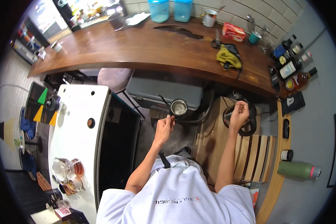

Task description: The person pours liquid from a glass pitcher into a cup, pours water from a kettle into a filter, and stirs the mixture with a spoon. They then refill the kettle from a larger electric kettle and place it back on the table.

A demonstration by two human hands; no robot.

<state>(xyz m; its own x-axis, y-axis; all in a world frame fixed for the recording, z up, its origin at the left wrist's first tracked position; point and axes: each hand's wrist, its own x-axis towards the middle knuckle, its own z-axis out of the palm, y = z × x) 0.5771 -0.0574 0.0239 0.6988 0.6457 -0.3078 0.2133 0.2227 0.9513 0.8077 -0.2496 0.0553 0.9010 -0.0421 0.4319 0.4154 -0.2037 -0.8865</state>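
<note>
A small steel kettle (179, 107) with a thin curved spout and an open top is held over the floor gap by my left hand (165, 128), whose fingers are closed at its near side. My right hand (240, 112) is raised over the wooden bench, its fingers bent together in front of a dark, round-bodied kettle (250, 125). Whether the fingers hold part of that kettle or something small cannot be made out.
Left stands a white counter (76, 134) with glasses and cups (69, 173). Ahead runs a wooden bar (138, 48) bearing a yellow cloth (228, 56), a red box (233, 31) and bottles (289, 69). A green flask (295, 169) lies right. A grey case (166, 89) sits under the bar.
</note>
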